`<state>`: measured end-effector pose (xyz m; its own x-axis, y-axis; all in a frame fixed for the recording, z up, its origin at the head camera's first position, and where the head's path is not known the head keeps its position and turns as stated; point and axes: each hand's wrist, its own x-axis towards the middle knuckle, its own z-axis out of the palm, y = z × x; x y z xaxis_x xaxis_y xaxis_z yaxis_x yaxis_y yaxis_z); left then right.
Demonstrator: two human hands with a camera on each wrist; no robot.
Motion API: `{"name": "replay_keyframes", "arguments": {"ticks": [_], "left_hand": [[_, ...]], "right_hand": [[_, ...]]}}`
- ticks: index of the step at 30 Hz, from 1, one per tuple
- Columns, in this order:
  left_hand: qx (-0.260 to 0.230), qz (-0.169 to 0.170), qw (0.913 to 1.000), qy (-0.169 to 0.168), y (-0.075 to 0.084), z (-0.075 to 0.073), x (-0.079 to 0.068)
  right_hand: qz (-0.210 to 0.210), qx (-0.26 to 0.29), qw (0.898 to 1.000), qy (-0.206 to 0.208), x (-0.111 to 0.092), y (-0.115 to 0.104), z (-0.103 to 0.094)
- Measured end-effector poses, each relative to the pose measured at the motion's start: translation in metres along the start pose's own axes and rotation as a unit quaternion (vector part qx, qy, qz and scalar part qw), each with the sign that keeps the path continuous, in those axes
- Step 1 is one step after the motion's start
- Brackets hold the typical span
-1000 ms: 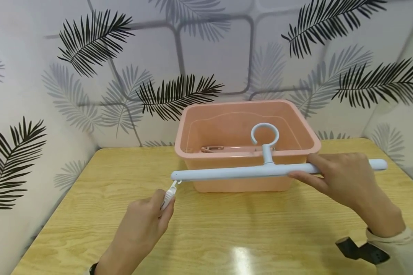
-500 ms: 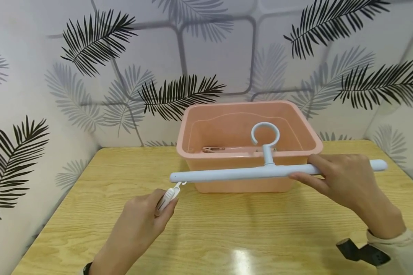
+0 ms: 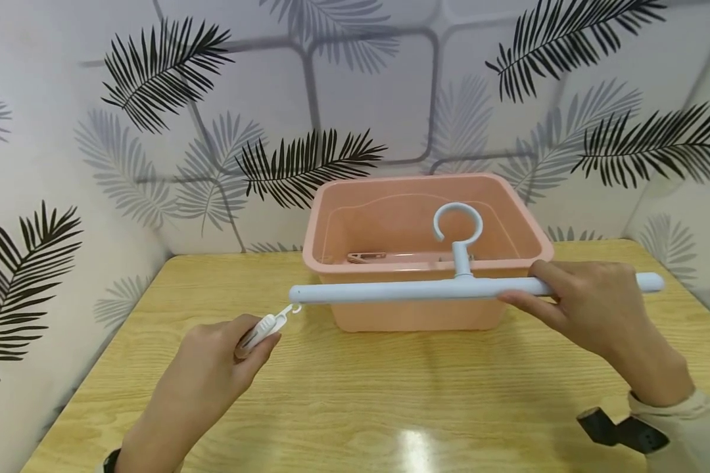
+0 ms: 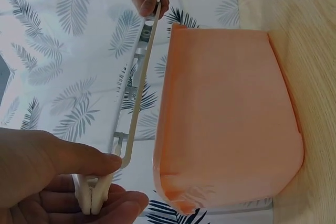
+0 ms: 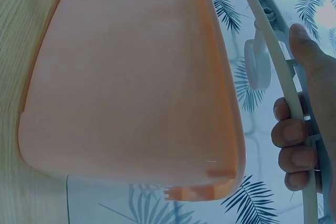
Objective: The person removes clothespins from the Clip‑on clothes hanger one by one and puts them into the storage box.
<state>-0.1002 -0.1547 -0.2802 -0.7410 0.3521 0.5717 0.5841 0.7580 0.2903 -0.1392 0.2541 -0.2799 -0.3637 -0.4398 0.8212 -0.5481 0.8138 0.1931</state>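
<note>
A pale blue clothes hanger [image 3: 384, 291], a straight bar with a round hook on top, spans level in front of the basin. My right hand [image 3: 597, 322] grips it right of the hook. In the right wrist view, my fingers curl round its cream lower bar [image 5: 286, 80]. My left hand [image 3: 201, 368] pinches a white clothes peg [image 3: 264, 330] between thumb and fingers. The peg's small end hook lies just under the hanger's left end; whether they touch, I cannot tell. The left wrist view shows the peg [image 4: 93, 195] from its handle end, below the thumb.
Behind the hanger, a pink plastic basin [image 3: 414, 320] stands on the wooden table [image 3: 355, 407] against the leaf-patterned backdrop [image 3: 367, 98]. A brownish peg [image 3: 365, 257] lies inside it, along with other small items partly hidden by the rim.
My left hand has moved left with the peg, whose hook now sits nearer the hanger's tip. The hanger's left end has risen a little. My right hand has hardly moved.
</note>
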Motion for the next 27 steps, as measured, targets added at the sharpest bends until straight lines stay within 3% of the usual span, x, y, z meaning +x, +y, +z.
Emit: {"name": "replay_keyframes", "arguments": {"ticks": [7,12,22,27], "left_hand": [[-0.010,0.044,0.9969,-0.064,-0.012,-0.006,0.002],[0.006,0.029,0.9949,-0.096,-0.020,-0.012,0.007],[0.005,0.031,0.9960,-0.084,-0.024,-0.020,0.022],[0.002,0.029,0.9959,-0.086,-0.027,-0.021,0.027]], "right_hand": [[0.006,-0.001,1.000,-0.003,-0.001,-0.001,-0.001],[0.005,0.007,1.000,0.000,-0.002,-0.002,0.000],[0.001,-0.010,1.000,-0.028,-0.008,0.003,0.002],[-0.009,-0.010,1.000,-0.005,-0.005,0.000,0.001]]}}
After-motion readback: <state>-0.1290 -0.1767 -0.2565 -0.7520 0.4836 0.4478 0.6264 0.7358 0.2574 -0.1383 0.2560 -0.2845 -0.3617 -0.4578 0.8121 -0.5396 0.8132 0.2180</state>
